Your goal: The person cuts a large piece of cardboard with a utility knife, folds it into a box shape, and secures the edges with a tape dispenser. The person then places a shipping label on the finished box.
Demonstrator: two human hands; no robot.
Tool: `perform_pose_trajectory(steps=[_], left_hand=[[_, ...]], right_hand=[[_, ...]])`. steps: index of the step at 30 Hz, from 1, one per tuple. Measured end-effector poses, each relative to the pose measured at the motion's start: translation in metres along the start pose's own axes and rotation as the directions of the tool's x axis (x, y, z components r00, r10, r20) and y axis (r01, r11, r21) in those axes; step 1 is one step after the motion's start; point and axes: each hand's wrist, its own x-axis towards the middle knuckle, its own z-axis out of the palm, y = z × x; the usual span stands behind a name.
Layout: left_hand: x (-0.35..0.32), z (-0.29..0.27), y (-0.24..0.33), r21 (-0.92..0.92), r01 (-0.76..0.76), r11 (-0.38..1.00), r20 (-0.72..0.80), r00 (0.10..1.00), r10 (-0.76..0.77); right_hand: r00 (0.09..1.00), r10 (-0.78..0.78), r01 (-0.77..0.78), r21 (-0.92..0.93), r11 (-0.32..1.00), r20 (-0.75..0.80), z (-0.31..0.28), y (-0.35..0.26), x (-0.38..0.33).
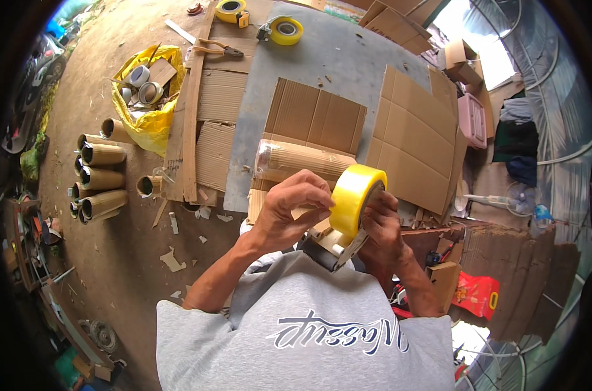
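In front of my chest, my right hand [382, 225] grips a tape dispenser [323, 253] from its right side. The dispenser carries a large yellow roll of packing tape [353, 199]. My left hand [295, 205] is closed in a pinch, its fingertips against the left side of the roll; whatever lies between them is too small to make out. Just beyond my hands, a rolled corrugated cardboard tube [302, 161] lies crosswise on the table, with clear tape shining at its left end. A flat cardboard sheet [317, 112] lies behind the tube.
Larger cardboard sheets [413, 140] lie at the right of the grey tabletop [335, 49]. At the far left are another tape dispenser [284, 30] and pliers [218, 48]. Several cardboard tubes [103, 177] stand on the floor at left, near a yellow sack [154, 133] of scraps.
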Motion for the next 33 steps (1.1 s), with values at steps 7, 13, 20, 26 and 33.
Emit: perform_pose_trajectory(steps=[7, 13, 20, 26, 33], left_hand=[[0.016, 0.006, 0.029, 0.038, 0.074, 0.996, -0.004, 0.997, -0.074], [0.024, 0.001, 0.039, 0.280, -0.043, 0.959, 0.112, 0.994, 0.012], [0.012, 0.006, 0.032, 0.210, -0.050, 0.976, 0.098, 0.995, 0.030], [0.015, 0.007, 0.043, 0.229, -0.052, 0.972, 0.101, 0.994, 0.029], [0.022, 0.005, 0.051, 0.206, -0.064, 0.976, 0.177, 0.984, 0.027]], right_hand=[[0.975, -0.186, 0.211, -0.250, 0.945, 0.120, -0.027, 0.005, 0.013], [0.951, -0.251, 0.301, -0.345, 0.889, 0.183, -0.040, 0.006, 0.019], [0.929, -0.282, 0.349, -0.316, 0.882, 0.239, -0.054, 0.008, 0.027], [0.918, -0.316, 0.386, -0.356, 0.851, 0.241, -0.052, 0.014, 0.015], [0.866, -0.383, 0.487, -0.374, 0.789, 0.320, -0.057, 0.015, 0.012]])
